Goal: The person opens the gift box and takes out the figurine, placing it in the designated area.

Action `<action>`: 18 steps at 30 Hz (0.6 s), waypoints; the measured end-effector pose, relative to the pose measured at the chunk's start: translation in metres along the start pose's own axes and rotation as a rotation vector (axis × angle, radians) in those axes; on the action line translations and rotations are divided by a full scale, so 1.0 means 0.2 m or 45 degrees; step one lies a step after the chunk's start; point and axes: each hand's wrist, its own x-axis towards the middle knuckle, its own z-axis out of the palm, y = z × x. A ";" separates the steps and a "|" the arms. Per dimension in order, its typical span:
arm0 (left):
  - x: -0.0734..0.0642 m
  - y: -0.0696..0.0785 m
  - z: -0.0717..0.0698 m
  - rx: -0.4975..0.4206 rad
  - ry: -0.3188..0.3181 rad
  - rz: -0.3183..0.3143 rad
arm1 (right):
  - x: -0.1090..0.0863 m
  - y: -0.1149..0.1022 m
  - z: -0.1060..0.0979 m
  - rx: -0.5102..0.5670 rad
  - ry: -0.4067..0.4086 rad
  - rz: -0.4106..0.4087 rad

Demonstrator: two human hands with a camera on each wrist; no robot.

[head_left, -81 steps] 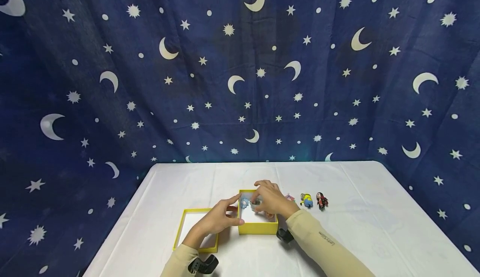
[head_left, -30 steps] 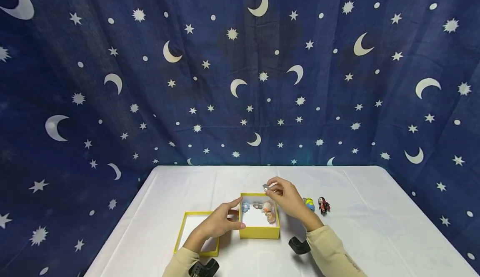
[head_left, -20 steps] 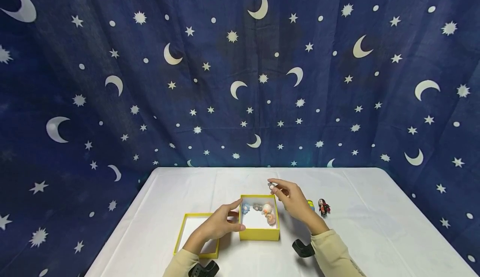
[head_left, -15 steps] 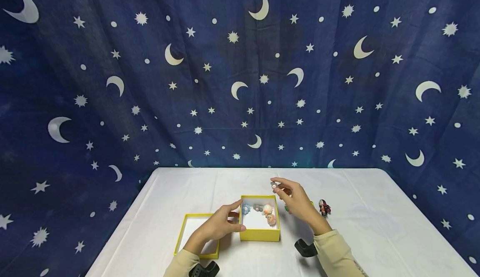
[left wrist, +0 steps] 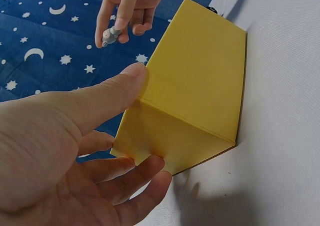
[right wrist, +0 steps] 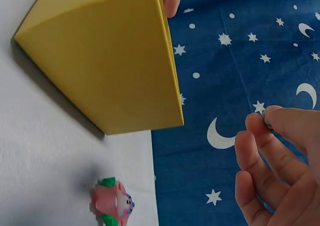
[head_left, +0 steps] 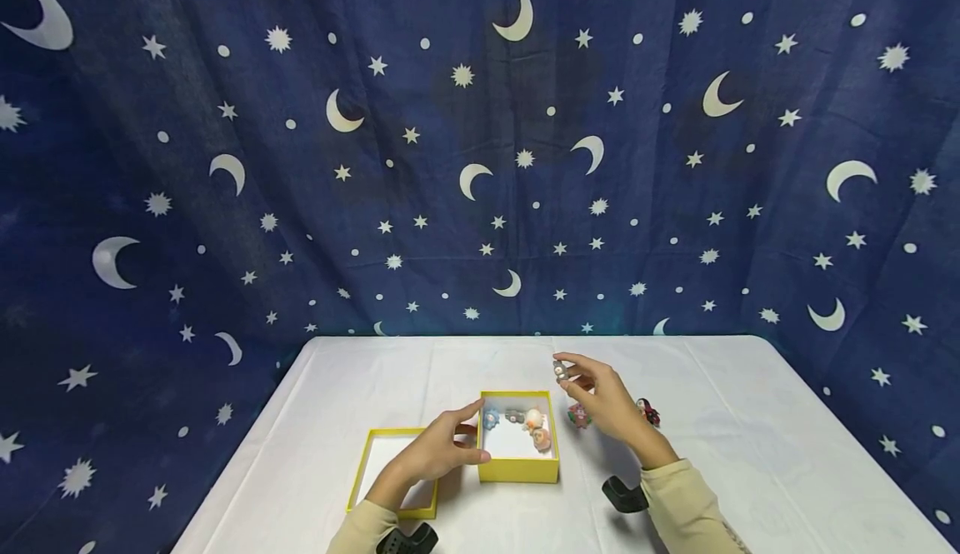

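A small grey figurine (head_left: pixel 560 371) is pinched between the thumb and fingers of my right hand (head_left: pixel 603 404), raised behind and right of the yellow box (head_left: pixel 517 471). The left wrist view also shows this figurine (left wrist: pixel 110 35). My left hand (head_left: pixel 437 446) holds the box's left side, its thumb (left wrist: pixel 117 88) at the near corner and other fingers against the wall. Inside the open box lie a blue figurine (head_left: pixel 491 419), a grey one (head_left: pixel 514 416), a white one (head_left: pixel 533 418) and a peach-toned one (head_left: pixel 542 439).
Beside the box's right side, a pink toy with green feet (right wrist: pixel 107 202) lies on the white-covered table (head_left: pixel 750 462). A red-and-black figurine (head_left: pixel 649 412) lies farther right, partly behind my right hand. The yellow-rimmed lid (head_left: pixel 417 513) lies left, partly under my left forearm.
My right hand has come out of the box with the grey figurine and moved right. It now hides the yellow-and-blue figurine and uncovers the pink toy. My left hand stays on the box.
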 end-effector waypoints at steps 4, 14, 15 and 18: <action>0.00 0.00 0.00 0.003 0.000 -0.006 | -0.01 0.01 -0.02 -0.019 0.018 0.001; 0.00 0.00 0.00 0.008 0.002 -0.003 | -0.04 0.03 -0.08 -0.053 0.046 -0.002; 0.00 0.00 0.00 0.008 0.002 -0.005 | -0.04 0.03 -0.09 -0.049 0.049 0.001; 0.00 0.00 0.00 0.009 0.001 -0.016 | -0.05 0.03 -0.13 -0.049 0.068 0.014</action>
